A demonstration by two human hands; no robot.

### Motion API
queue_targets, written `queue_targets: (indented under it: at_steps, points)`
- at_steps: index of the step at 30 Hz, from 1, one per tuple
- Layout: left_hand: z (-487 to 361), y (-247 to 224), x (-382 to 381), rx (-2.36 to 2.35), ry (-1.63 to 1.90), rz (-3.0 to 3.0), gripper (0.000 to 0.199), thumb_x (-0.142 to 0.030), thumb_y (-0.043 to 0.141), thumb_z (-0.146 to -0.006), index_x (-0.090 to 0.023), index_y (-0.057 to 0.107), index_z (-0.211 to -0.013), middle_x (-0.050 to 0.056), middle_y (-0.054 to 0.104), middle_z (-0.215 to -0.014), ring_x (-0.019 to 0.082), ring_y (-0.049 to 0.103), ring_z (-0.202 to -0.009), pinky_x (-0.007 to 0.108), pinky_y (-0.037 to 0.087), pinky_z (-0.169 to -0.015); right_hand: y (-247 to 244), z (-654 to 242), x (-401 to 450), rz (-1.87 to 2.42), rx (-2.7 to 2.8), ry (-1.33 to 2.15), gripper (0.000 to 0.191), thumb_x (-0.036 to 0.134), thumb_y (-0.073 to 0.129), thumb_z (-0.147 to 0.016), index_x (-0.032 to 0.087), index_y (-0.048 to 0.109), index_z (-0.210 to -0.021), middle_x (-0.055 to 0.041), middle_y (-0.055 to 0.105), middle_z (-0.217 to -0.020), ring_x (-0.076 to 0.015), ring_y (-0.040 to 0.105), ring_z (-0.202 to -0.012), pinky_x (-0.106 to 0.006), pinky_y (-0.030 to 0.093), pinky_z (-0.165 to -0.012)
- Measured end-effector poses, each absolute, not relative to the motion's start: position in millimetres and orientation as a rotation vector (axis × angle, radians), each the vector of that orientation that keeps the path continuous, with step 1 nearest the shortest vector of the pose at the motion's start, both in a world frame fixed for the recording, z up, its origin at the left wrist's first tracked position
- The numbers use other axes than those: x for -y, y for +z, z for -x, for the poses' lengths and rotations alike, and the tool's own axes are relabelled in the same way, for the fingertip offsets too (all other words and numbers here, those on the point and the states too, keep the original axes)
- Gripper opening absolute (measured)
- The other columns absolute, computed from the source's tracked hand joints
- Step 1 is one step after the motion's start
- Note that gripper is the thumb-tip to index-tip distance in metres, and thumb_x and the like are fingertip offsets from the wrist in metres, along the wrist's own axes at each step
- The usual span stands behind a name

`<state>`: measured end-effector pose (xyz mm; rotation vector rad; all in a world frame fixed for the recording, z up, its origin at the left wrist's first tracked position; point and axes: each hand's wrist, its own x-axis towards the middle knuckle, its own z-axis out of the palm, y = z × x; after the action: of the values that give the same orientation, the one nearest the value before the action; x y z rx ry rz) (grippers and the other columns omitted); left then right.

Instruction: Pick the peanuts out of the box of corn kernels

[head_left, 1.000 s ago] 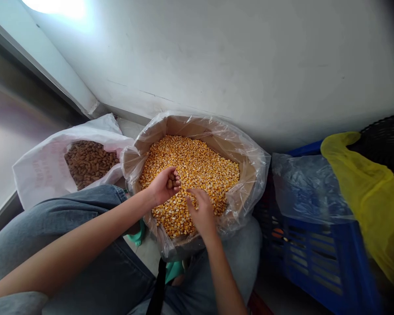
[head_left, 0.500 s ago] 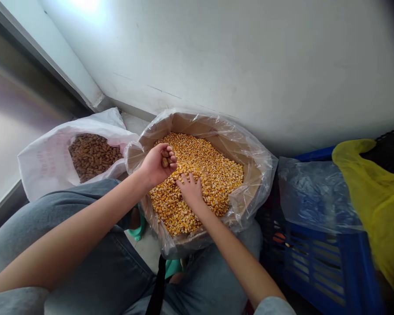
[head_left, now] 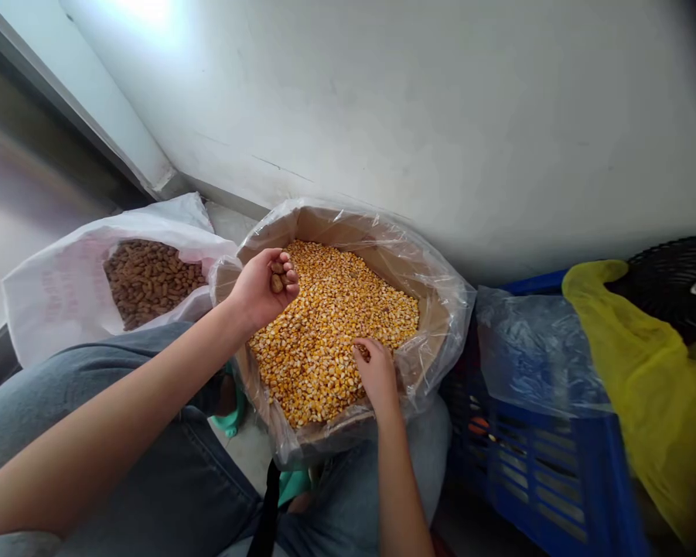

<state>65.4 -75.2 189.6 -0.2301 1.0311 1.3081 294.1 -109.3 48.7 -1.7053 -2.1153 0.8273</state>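
Left hand: curled round a few peanuts — raised over the corn.
Right hand: bent, at the corn — cannot tell if gripping anything.
Corn: loose kernels inside the plastic-lined carton.
White sack: left of the carton, more peanuts inside.

The pale floor shows in small patches, with a green slipper resting on it. A white sack, a cardboard box and a blue crate stand low around it, but where their bases meet the floor is hidden.
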Motion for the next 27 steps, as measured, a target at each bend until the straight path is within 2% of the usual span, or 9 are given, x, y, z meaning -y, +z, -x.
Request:
queue_targets:
  at_steps: [3,8,12,17,20,25,27]
  points:
    - [-67,189,75,-1.023,1.31,0.222,0.017,-0.014,0.039,-0.073,-0.015,0.041,-0.056,-0.003,0.041,-0.045,0.006,0.041,-0.036,0.014,0.03,-0.033,54,-280,106,1.704,2.184,0.761,0.02,0.025,0.043,-0.076,0.02,0.059,-0.086,-0.0053,0.059,-0.093,-0.0216,0.048,-0.09,-0.036,0.036,-0.081]
    - [-70,189,78,-1.014,1.301,0.223,0.018,-0.013,0.038,-0.074,-0.015,0.041,-0.056,-0.004,0.04,-0.045,0.005,0.04,-0.036,0.014,0.03,-0.034,49,-233,94,1.47,2.415,0.888,0.021,0.025,0.042,-0.079,0.023,0.057,-0.094,-0.002,0.058,-0.095,-0.0154,0.05,-0.089,-0.027,0.038,-0.077]
    - [-74,184,82,-1.049,1.277,0.225,0.019,-0.015,0.038,-0.074,-0.015,0.042,-0.056,-0.003,0.041,-0.045,0.006,0.042,-0.037,0.014,0.033,-0.034,36,-201,97,1.39,2.635,0.767,0.021,0.026,0.048,-0.077,0.023,0.054,-0.096,-0.0025,0.058,-0.092,-0.0164,0.049,-0.089,-0.027,0.038,-0.075]
    - [-76,171,87,-1.127,1.268,0.186,0.017,-0.015,0.039,-0.074,-0.015,0.044,-0.058,-0.003,0.043,-0.045,0.007,0.044,-0.038,0.016,0.036,-0.036,27,-190,100,1.404,2.667,0.645,0.017,0.03,0.049,-0.077,0.024,0.053,-0.093,-0.0011,0.056,-0.089,-0.0155,0.049,-0.086,-0.026,0.037,-0.071]
    - [-77,167,89,-1.163,1.255,0.198,0.018,-0.015,0.039,-0.075,-0.015,0.044,-0.058,-0.003,0.043,-0.045,0.006,0.044,-0.037,0.016,0.036,-0.036,26,-190,100,1.378,2.647,0.657,0.016,0.029,0.049,-0.078,0.024,0.052,-0.093,0.0001,0.057,-0.088,-0.0143,0.049,-0.084,-0.024,0.036,-0.069]
    - [-77,166,91,-1.146,1.27,0.198,0.016,-0.015,0.04,-0.074,-0.015,0.045,-0.058,-0.004,0.042,-0.045,0.006,0.044,-0.038,0.017,0.037,-0.038,25,-194,97,1.379,2.614,0.701,0.011,0.028,0.047,-0.079,0.022,0.056,-0.079,0.0007,0.058,-0.082,-0.0139,0.049,-0.08,-0.024,0.036,-0.068]
    - [-76,165,91,-1.139,1.289,0.195,0.016,-0.015,0.04,-0.074,-0.015,0.045,-0.059,-0.005,0.042,-0.045,0.006,0.044,-0.038,0.017,0.037,-0.038,24,-196,97,1.369,2.618,0.697,0.011,0.027,0.047,-0.079,0.023,0.057,-0.082,0.0005,0.058,-0.084,-0.0144,0.049,-0.082,-0.025,0.036,-0.069]
